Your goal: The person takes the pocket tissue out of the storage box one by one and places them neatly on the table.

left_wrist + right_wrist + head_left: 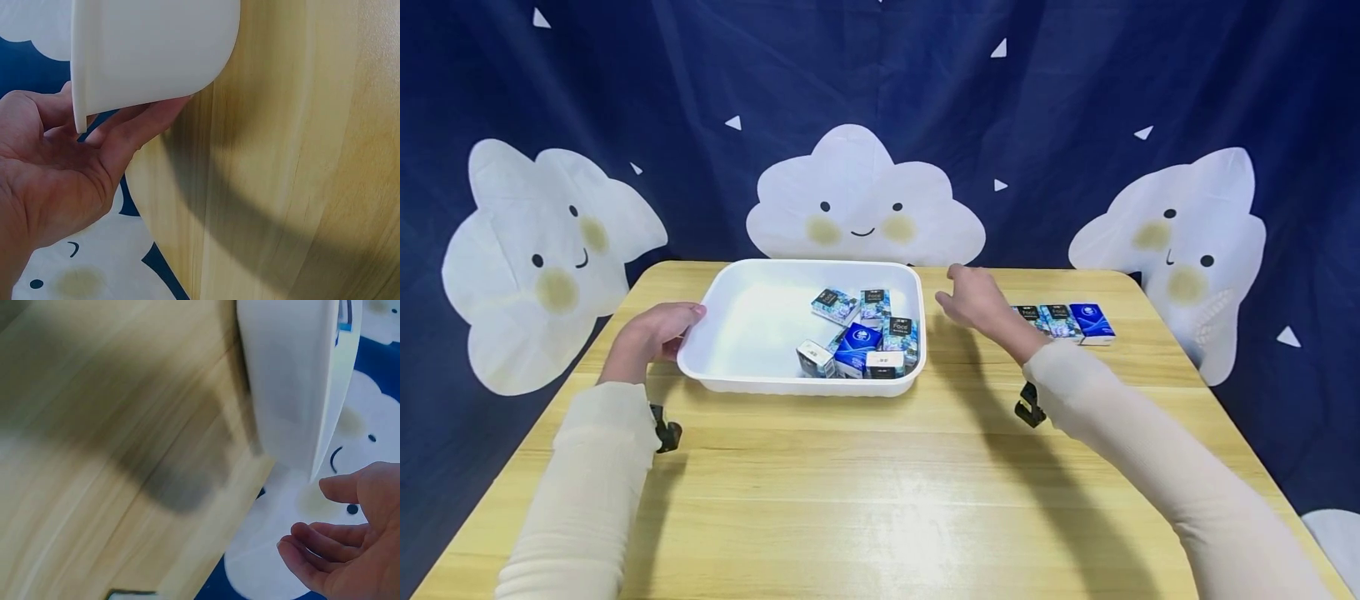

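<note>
A white plastic tub (752,386) stands at the far side of the wooden table. My left hand (658,331) grips its left rim, thumb over the edge and fingers along the outer wall, as the left wrist view shows the hand (69,156) too. Several small tissue packs lie heaped in the tub's right half, among them a dark blue pack (859,347) and a floral pack (900,333). To the right of the tub, my right hand (979,302) hovers with nothing in it; in the right wrist view its fingers (319,550) are loosely bent, thumb apart, near the tub's wall (287,381).
Beyond my right wrist, a row of tissue packs lies on the table (850,483): two floral packs (1063,322) and a blue pack (1092,322) at the end. A dark blue curtain (880,67) with smiling clouds hangs behind the far edge.
</note>
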`<state>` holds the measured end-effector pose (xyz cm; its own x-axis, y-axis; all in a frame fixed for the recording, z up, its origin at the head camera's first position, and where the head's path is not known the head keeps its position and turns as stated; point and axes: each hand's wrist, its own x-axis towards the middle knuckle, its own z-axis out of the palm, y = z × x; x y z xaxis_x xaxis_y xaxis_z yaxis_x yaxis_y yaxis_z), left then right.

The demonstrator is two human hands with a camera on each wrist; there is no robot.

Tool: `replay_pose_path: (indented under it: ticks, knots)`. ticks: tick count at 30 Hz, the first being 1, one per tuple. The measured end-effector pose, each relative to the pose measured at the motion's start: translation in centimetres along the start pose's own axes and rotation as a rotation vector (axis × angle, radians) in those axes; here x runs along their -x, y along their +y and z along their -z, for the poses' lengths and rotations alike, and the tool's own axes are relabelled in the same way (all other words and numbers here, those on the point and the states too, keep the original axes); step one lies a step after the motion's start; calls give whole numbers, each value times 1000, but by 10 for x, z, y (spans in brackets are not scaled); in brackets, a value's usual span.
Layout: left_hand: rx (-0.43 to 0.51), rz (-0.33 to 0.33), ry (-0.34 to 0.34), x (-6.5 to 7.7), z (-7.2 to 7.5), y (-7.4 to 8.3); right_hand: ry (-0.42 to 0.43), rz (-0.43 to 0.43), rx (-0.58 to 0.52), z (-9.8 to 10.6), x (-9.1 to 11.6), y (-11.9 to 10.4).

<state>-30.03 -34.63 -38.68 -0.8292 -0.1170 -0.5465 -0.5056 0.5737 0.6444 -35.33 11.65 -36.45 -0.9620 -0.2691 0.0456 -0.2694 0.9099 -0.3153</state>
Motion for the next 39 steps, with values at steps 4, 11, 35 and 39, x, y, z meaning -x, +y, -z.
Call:
replay_pose_path:
  ticks: [4, 11, 35, 39]
  knots:
    - [1, -10, -2, 0, 1, -1, 7, 24, -3, -1, -2, -14]
    - [7, -14, -9, 1, 1, -1, 2, 60, -3, -5, -8, -38]
    - [0, -19, -18, -1, 3, -3, -148, -20, -8, -45, -23, -82]
    - [-2, -19, -20, -1, 3, -3, -179, -51, -4, -51, -24, -85]
